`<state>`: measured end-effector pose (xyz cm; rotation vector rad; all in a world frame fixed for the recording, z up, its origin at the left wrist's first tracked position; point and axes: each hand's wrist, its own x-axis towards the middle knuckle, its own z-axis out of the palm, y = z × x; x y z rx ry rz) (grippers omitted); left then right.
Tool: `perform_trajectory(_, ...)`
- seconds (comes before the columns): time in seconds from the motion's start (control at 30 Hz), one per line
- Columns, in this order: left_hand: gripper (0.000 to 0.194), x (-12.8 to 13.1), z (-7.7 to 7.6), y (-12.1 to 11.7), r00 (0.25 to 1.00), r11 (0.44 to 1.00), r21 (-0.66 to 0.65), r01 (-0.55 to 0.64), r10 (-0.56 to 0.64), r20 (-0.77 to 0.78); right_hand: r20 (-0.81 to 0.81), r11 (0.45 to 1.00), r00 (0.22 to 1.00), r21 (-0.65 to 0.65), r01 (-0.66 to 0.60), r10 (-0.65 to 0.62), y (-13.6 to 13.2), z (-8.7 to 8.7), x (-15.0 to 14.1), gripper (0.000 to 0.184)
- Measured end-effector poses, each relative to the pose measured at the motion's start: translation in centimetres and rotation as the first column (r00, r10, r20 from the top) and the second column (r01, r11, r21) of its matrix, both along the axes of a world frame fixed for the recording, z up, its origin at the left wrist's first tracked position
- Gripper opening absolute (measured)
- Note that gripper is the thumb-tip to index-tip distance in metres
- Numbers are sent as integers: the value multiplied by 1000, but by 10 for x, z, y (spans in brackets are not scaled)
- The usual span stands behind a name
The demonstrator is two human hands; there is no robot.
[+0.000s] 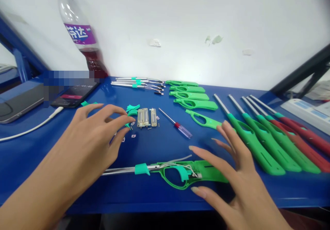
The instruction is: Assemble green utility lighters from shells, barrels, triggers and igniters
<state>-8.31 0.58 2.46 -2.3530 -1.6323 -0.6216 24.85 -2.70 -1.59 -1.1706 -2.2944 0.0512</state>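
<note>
My left hand (96, 135) hovers over the small parts left of centre. Its thumb and index finger are drawn together in a pinch; anything between them is too small to make out. My right hand (239, 168) is open, fingers spread beside the handle of an opened green lighter (211, 171) at the front edge. That half shell holds a metal tube (117, 171), a teal collar (141, 169), a teal trigger (182, 172) and thin wires. Clear fuel tanks (146, 117) lie just beyond my left fingertips, with small metal plates (133, 136) and teal triggers (133, 108) around them.
A screwdriver (183, 129) lies mid-table. Green half shells (192, 96) and wired metal tubes (138, 84) line the back. Assembled green lighters (257, 147) and red ones (306, 134) lie right, near a power strip (306, 111). A phone (77, 92) and a bottle (79, 34) stand left.
</note>
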Motion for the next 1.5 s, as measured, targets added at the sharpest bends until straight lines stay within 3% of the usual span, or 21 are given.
perform_trajectory(0.1, 36, -14, -3, 3, 997, 1000, -15, -5, 4, -71, 0, 1000, 1000, -16, 7, -7, 1, -1, 0, 52)
perform_trajectory(0.23, 40, -27, -13, 11, 999, 999, -36, -12, 10, -54, -15, 999, 999, -31, 28, -28, 1, -2, 0, 53)
perform_trajectory(0.4, 45, -32, -26, 23, 999, 1000, -21, 4, -5, -50, -11, 997, 999, -60, 47, -47, 1, -3, 0, 51)
perform_trajectory(0.6, 38, -33, -27, 26, 998, 999, -29, 38, -39, -41, -7, 996, 999, -78, 48, -49, 1, -2, -1, 48)
perform_trajectory(0.87, 38, -13, -19, 17, 997, 997, 0, 78, -78, -4, 6, 996, 999, -77, 48, -48, 1, -1, 1, 45)
perform_trajectory(1.17, 44, 5, -25, 9, 990, 995, -54, 81, -86, -113, 5, 999, 1000, -36, 17, -17, 4, 1, -2, 39)
perform_trajectory(1.5, 27, 23, -15, -2, 985, 990, 5, 142, -141, -104, 27, 999, 1000, -38, 6, -5, 3, 1, -1, 35)
